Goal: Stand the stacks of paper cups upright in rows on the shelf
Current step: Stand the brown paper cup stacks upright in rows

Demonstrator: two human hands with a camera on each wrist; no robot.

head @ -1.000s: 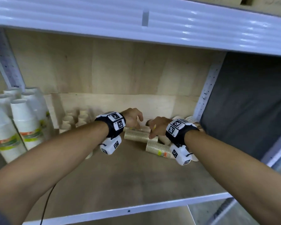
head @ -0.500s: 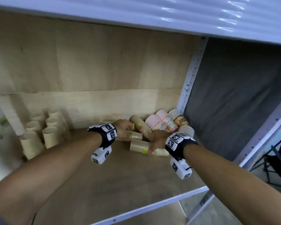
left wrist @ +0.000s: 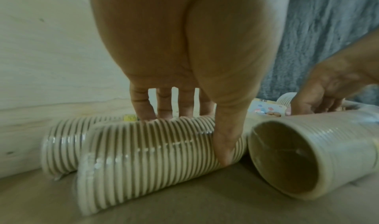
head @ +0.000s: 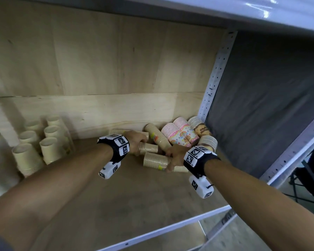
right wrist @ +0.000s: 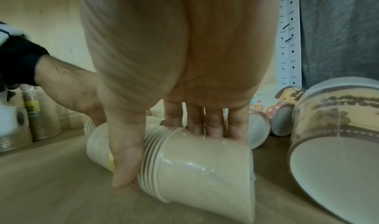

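Your left hand grips one lying kraft stack and your right hand grips the nearer stack on the shelf, fingertips hidden behind both, a third stack half-hidden behind.

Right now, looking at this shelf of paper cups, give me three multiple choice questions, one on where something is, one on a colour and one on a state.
1. Where do the upright stacks stand?
A. far left of the shelf
B. right corner
C. on the floor

2. What colour is the stack under the right hand?
A. pink
B. plain beige
C. dark blue

3. How does the stack in the left hand lie?
A. upright
B. on its side
C. lifted clear of the shelf

Answers: 1 A, the head view shows them at the left. 2 B, the right wrist view shows beige. 3 B, the left wrist view shows it lying on the board.
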